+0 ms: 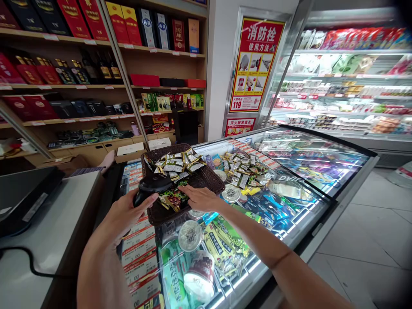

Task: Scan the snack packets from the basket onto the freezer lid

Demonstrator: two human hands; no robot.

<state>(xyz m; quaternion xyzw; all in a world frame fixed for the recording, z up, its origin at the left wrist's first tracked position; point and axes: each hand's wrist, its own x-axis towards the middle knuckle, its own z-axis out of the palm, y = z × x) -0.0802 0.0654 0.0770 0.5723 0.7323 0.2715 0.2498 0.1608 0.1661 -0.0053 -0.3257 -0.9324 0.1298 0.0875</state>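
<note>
My left hand is wrapped round a black handheld barcode scanner, its head over the near part of a brown woven basket. In the basket, my right hand has its fingers on a small snack packet with a dark, green and red print; the fingertips are partly hidden against it. More small gold-and-white packets are heaped at the basket's far side. To the right, a loose pile of similar packets lies on the freezer's glass top.
The basket rests on a glass-topped chest freezer holding ice cream packs and cups. A counter with a dark device and cable stands at left. Shelves of boxes and bottles rise behind; a lit refrigerated display is at right.
</note>
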